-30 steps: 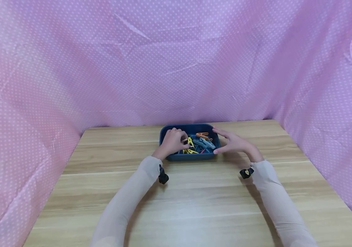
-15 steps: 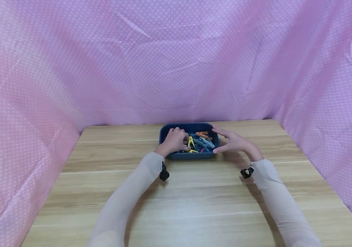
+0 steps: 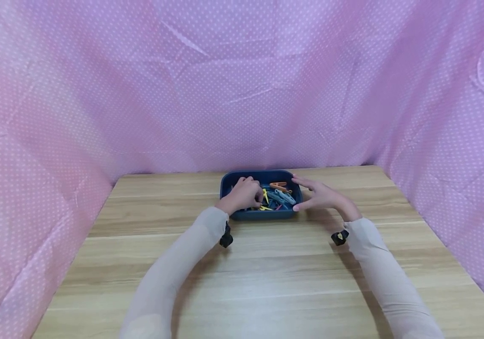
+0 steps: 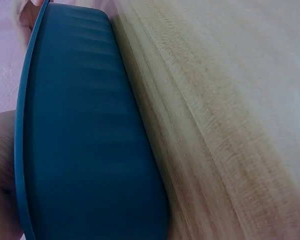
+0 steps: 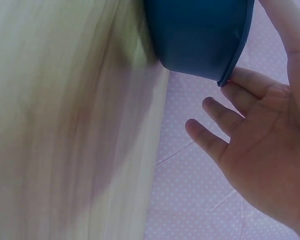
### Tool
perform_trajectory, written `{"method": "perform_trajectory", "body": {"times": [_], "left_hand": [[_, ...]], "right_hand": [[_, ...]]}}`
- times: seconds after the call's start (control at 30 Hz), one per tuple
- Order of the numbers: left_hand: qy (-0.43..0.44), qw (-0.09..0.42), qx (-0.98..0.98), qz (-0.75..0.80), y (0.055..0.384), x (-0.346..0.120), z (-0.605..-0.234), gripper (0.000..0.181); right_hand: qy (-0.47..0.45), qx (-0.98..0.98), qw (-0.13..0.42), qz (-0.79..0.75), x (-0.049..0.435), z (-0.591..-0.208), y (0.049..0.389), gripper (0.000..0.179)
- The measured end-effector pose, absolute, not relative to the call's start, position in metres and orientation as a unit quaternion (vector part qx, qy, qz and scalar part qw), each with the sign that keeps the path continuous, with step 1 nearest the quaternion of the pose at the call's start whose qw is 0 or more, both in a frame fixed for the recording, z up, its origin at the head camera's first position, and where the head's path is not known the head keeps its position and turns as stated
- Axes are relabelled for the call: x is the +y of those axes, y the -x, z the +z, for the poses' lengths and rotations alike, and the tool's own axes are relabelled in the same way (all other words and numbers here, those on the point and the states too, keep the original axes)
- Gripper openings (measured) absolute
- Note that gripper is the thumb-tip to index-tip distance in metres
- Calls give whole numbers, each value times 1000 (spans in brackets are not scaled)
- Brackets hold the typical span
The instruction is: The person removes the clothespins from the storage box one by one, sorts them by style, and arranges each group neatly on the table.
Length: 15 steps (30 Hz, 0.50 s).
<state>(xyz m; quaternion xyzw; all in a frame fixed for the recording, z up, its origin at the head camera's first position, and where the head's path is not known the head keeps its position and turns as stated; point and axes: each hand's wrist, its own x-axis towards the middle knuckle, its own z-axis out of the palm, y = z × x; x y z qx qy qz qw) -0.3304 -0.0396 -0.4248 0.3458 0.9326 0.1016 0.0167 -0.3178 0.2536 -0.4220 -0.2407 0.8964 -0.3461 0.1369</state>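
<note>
Bin: dark blue, rectangular, rounded-cornered, plastic-looking bin (image 3: 263, 215), upright at the far side of the bench, long side toward the person.
Bin contents: small peg-shaped clips in a loose heap, among them an orange clip (image 3: 278, 186) toward the far wall, a light blue clip (image 3: 286, 197) toward the right end, a yellow clip (image 3: 266, 196) just beside the left hand (image 3: 247, 194), and a second yellow clip (image 3: 265, 208) near the front wall. Further clips overlap and cannot be counted.
Left hand: lowered into the left part of the bin, fingers bent downward among the clips. Fingertips hidden; cannot tell whether they grip a clip. The left wrist view shows mainly the bin's outer wall.
Right hand (image 3: 320, 196): at the bin's right end, fingers extended and spread, thumb near the front corner. The right wrist view shows fingers touching the rim at one corner, the two lower ones free of it.
Sleeves: pale left sleeve (image 3: 174, 268) and pale right sleeve (image 3: 388, 282), a small black device at each wrist.
Bench: light wood-grain bench (image 3: 263, 292), carrying the bin.
Backdrop: pink fabric with white dots (image 3: 242, 103), hanging behind and at both sides.
</note>
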Motion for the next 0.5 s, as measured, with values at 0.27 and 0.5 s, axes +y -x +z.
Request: {"method": "perform_trajectory", "body": {"times": [0.27, 0.5], "left_hand": [[-360, -49, 930, 53, 326, -50, -414, 15], [-371, -139, 918, 22, 327, -67, -409, 12]], "right_hand": [[245, 897, 131, -343, 249, -420, 317, 105], [235, 900, 138, -340, 253, -418, 316, 106]]}}
